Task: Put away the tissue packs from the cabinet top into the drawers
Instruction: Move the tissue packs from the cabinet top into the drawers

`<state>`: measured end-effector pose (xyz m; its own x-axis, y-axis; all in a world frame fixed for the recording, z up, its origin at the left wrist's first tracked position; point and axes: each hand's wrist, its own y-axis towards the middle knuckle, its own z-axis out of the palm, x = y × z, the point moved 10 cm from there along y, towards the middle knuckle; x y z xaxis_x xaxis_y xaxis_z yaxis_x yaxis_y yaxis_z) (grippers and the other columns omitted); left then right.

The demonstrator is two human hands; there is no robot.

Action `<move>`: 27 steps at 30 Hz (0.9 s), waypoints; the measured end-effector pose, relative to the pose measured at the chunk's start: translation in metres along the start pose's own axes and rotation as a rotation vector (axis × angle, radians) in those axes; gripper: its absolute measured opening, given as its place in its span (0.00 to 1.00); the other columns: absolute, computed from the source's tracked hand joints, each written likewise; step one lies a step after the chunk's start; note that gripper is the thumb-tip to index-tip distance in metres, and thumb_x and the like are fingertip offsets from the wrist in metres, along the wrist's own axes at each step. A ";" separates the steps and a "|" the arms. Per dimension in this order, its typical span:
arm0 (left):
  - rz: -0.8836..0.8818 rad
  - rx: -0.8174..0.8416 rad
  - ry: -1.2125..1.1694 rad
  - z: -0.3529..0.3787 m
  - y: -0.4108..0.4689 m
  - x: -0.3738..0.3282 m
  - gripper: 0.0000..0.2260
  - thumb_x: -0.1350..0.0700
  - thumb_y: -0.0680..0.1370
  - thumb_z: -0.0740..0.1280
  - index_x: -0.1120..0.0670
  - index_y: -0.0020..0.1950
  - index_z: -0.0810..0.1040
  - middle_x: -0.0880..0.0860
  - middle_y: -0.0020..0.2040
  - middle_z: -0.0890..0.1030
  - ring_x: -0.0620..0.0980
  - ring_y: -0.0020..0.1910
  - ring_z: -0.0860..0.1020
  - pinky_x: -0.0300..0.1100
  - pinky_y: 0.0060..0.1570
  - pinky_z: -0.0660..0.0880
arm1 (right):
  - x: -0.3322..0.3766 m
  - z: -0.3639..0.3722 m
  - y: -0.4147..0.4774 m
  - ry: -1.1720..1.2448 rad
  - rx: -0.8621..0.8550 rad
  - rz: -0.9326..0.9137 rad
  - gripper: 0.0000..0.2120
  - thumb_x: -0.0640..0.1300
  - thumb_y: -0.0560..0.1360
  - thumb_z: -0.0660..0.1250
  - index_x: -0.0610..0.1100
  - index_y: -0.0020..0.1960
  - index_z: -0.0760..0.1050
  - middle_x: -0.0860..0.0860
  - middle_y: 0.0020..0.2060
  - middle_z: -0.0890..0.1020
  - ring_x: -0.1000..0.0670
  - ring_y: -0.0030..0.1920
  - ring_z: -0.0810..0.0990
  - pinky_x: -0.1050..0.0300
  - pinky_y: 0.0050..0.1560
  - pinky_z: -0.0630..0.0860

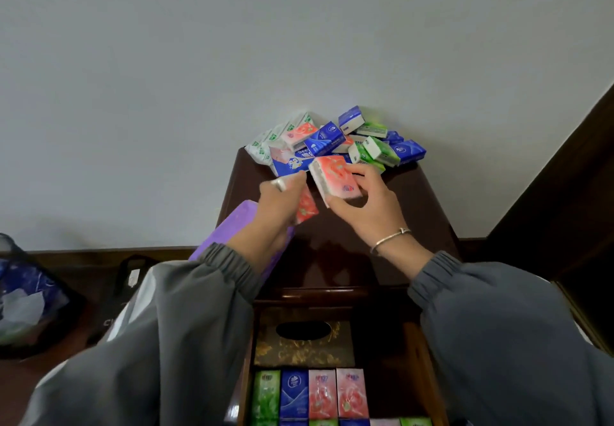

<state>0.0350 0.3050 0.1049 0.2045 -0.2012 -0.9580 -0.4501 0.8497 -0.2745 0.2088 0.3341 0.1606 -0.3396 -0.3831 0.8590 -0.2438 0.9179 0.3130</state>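
Maybe 1/4 done imo: one row filed in drawer (412,342) below wrists, pile (335,140) left beyond fingers. Right hand (368,206) grips pink pack (335,176), left hand (275,206) pinches another (305,208).

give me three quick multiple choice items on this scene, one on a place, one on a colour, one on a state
1. Where is the pile of tissue packs?
A. at the back of the cabinet top, by the wall
B. on the floor
C. inside the purple box

2. What colour is the pack in the right hand?
A. green
B. blue
C. pink

3. What state is the top drawer in?
A. shut
B. open, with packs standing in a row
C. open and bare

Answers:
1 A, the pile sits on the cabinet top against the wall.
2 C, the pink pack is gripped between the thumb and fingers.
3 B, the drawer is pulled out, showing green, blue and pink packs in a row in front of a tissue box.
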 end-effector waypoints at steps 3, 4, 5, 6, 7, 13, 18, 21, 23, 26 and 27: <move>-0.107 0.375 -0.263 0.060 -0.026 0.007 0.31 0.36 0.78 0.57 0.59 0.70 0.70 0.60 0.64 0.78 0.59 0.62 0.77 0.57 0.66 0.71 | 0.023 -0.008 -0.016 -0.010 0.054 -0.074 0.24 0.51 0.67 0.74 0.50 0.60 0.72 0.58 0.49 0.81 0.65 0.48 0.78 0.75 0.44 0.71; -0.129 0.497 -0.345 0.075 -0.036 0.006 0.33 0.33 0.77 0.53 0.57 0.68 0.72 0.59 0.64 0.77 0.58 0.63 0.76 0.56 0.67 0.68 | 0.026 -0.011 -0.019 -0.059 0.060 -0.074 0.23 0.51 0.67 0.74 0.49 0.60 0.73 0.56 0.49 0.82 0.61 0.48 0.79 0.70 0.46 0.73; -0.149 0.577 -0.399 0.084 -0.042 0.007 0.34 0.31 0.75 0.53 0.56 0.67 0.73 0.60 0.63 0.77 0.58 0.62 0.75 0.55 0.67 0.67 | 0.026 -0.013 -0.021 -0.121 0.065 -0.069 0.23 0.52 0.67 0.73 0.48 0.59 0.74 0.53 0.50 0.82 0.55 0.50 0.79 0.63 0.49 0.74; -0.166 0.606 -0.421 0.089 -0.044 0.009 0.34 0.31 0.73 0.56 0.56 0.65 0.74 0.60 0.62 0.77 0.59 0.61 0.74 0.55 0.66 0.67 | 0.023 -0.014 -0.021 -0.180 0.084 -0.057 0.22 0.52 0.68 0.73 0.47 0.60 0.75 0.52 0.50 0.82 0.52 0.51 0.78 0.58 0.51 0.74; -0.177 0.588 -0.415 0.089 -0.043 0.013 0.32 0.33 0.72 0.60 0.56 0.64 0.74 0.61 0.61 0.76 0.59 0.60 0.74 0.54 0.65 0.68 | 0.019 -0.013 -0.021 -0.220 0.128 -0.044 0.22 0.52 0.68 0.73 0.48 0.60 0.75 0.52 0.50 0.82 0.51 0.51 0.77 0.57 0.51 0.72; -0.222 0.245 -0.413 0.062 -0.021 0.057 0.15 0.54 0.77 0.66 0.60 0.62 0.75 0.62 0.53 0.81 0.55 0.44 0.81 0.52 0.53 0.77 | -0.022 -0.033 0.007 -0.223 0.188 0.016 0.16 0.53 0.69 0.72 0.52 0.55 0.79 0.59 0.51 0.81 0.55 0.53 0.79 0.66 0.49 0.71; -0.086 0.276 -0.380 0.062 -0.025 0.064 0.11 0.59 0.78 0.64 0.60 0.59 0.76 0.61 0.52 0.83 0.55 0.48 0.83 0.50 0.47 0.81 | -0.055 -0.046 0.070 -0.607 0.012 -0.072 0.30 0.53 0.68 0.72 0.45 0.66 0.69 0.47 0.61 0.76 0.43 0.61 0.74 0.49 0.60 0.72; -0.066 0.305 -0.411 0.060 -0.025 0.064 0.15 0.58 0.79 0.64 0.62 0.63 0.73 0.62 0.56 0.81 0.56 0.52 0.82 0.48 0.46 0.80 | -0.074 -0.039 0.103 -0.758 -0.007 -0.036 0.39 0.57 0.64 0.74 0.44 0.69 0.63 0.43 0.63 0.73 0.40 0.63 0.72 0.46 0.58 0.71; -0.076 0.309 -0.431 0.059 -0.025 0.065 0.17 0.58 0.79 0.65 0.63 0.66 0.70 0.63 0.58 0.81 0.57 0.55 0.81 0.48 0.46 0.80 | -0.085 -0.034 0.117 -0.825 -0.021 0.004 0.43 0.59 0.62 0.74 0.44 0.70 0.61 0.42 0.64 0.72 0.39 0.63 0.71 0.45 0.58 0.70; -0.082 0.311 -0.457 0.057 -0.026 0.067 0.20 0.57 0.78 0.65 0.63 0.67 0.68 0.60 0.55 0.82 0.54 0.52 0.82 0.46 0.44 0.80 | -0.093 -0.022 0.128 -0.946 -0.023 0.003 0.41 0.58 0.63 0.74 0.43 0.67 0.62 0.42 0.61 0.74 0.39 0.61 0.72 0.44 0.57 0.69; -0.085 0.310 -0.466 0.056 -0.025 0.068 0.21 0.57 0.78 0.66 0.63 0.68 0.68 0.59 0.54 0.82 0.54 0.51 0.82 0.46 0.45 0.80 | -0.094 -0.019 0.129 -0.979 -0.036 -0.005 0.37 0.57 0.64 0.74 0.42 0.66 0.64 0.42 0.60 0.75 0.39 0.60 0.73 0.45 0.56 0.69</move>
<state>0.1094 0.2972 0.0516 0.6229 -0.0982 -0.7761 -0.1537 0.9574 -0.2444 0.2269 0.4908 0.1279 -0.9462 -0.2882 0.1470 -0.2249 0.9127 0.3413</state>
